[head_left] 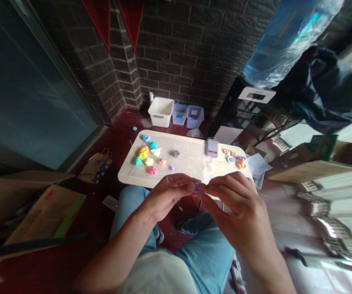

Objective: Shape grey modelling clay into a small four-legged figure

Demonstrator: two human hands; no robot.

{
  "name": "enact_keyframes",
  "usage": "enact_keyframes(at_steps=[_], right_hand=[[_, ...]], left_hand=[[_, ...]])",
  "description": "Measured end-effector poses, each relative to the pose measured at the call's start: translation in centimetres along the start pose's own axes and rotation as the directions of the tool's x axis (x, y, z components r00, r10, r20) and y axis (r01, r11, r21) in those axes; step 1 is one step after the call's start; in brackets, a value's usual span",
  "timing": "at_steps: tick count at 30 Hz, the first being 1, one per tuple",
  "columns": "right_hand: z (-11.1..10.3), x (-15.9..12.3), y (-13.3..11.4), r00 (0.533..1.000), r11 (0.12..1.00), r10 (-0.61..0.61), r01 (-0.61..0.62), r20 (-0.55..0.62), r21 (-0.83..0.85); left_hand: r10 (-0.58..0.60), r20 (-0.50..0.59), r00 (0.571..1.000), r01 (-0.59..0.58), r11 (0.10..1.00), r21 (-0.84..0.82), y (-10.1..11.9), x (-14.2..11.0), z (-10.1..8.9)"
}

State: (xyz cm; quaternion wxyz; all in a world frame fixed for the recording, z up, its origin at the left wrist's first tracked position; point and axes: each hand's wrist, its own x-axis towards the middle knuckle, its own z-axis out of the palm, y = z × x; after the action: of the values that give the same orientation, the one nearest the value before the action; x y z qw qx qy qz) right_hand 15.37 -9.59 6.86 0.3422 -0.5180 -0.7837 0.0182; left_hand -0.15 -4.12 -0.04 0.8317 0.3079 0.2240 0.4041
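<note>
A small piece of purple modelling clay is pinched between my two hands, above the near edge of the table. My left hand has its thumb and fingertips closed on the clay's left side. From the right, my right hand grips the same piece between thumb and forefinger, its other fingers bent. Beyond them on the table lie several soft clay lumps, among them a pink lump, an orange lump, a grey lump and a little purple bit.
The pale table carries a bubble-wrap sheet, a boxy item and small shaped clay pieces at right. Behind it stand a white bin and clear tubs. A water dispenser and cardboard boxes flank it.
</note>
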Motion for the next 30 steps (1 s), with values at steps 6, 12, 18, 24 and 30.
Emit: enact_keyframes(at_steps=[6, 12, 18, 24, 30], right_hand=[[0.1, 0.0, 0.0, 1.000, 1.000, -0.003, 0.003, -0.011, 0.015], [0.1, -0.2, 0.1, 1.000, 1.000, 0.007, -0.007, -0.007, -0.021], [-0.4, -0.2, -0.2, 1.000, 0.999, -0.015, 0.014, -0.026, -0.042], [-0.4, -0.1, -0.5, 0.999, 0.993, -0.040, 0.037, -0.030, -0.109], [-0.5, 0.0, -0.6, 0.997, 0.991, -0.071, 0.067, -0.035, -0.116]], left_hand=[[-0.008, -0.011, 1.000, 0.008, 1.000, -0.015, -0.1, 0.1, 0.0], [-0.020, 0.033, 0.999, 0.022, 0.997, -0.078, -0.4, 0.2, -0.7], [-0.076, 0.090, 0.993, 0.089, 0.984, -0.151, -0.6, 0.1, -1.3], [-0.079, 0.090, 0.993, 0.091, 0.988, -0.129, -0.4, -0.1, -1.0], [-0.085, 0.051, 0.995, 0.090, 0.991, -0.097, -0.2, 0.0, -0.8]])
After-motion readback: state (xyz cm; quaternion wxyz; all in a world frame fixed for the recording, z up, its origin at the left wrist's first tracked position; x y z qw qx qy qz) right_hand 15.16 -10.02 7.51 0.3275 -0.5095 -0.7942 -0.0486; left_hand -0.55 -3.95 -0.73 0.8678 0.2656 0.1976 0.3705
